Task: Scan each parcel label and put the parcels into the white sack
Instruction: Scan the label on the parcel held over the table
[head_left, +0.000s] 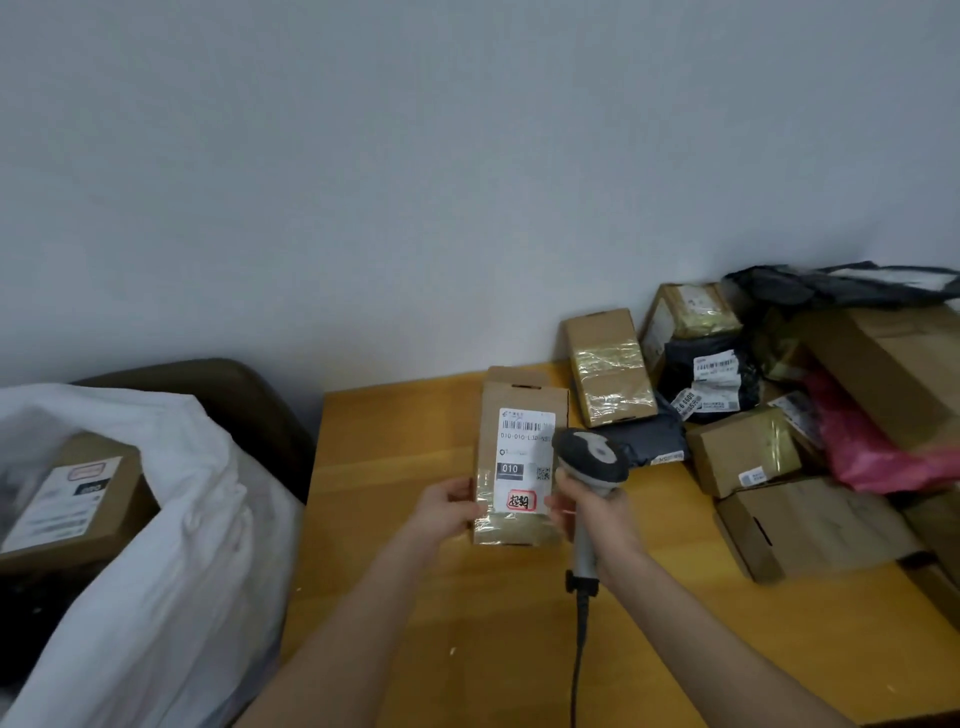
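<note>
Gripping the lower left edge of a cardboard parcel (519, 410) with the left hand (449, 512), the person is holding it between both hands with its label (524, 460) facing them, while the right hand (597, 525) is clasping the handle of a grey scanner (592, 457) at the parcel's right edge. The scanner's head is overlapping the label's right side and sitting very close to it, so the scan is likely at risk of missing the barcode near the top. Shiny tape over the label's lower part may also be throwing glare. With only one hand pinching an edge, the parcel could slip on its way to the white sack (171, 519), which is waiting well to the left of the left hand with a box (72, 499) already inside. More parcels (743, 452) are lying to the right of the right hand. The label is showing a barcode, "010-010-L30", a black block reading "010", a small square code and a red-bordered stamp whose characters are too blurred to read.
</note>
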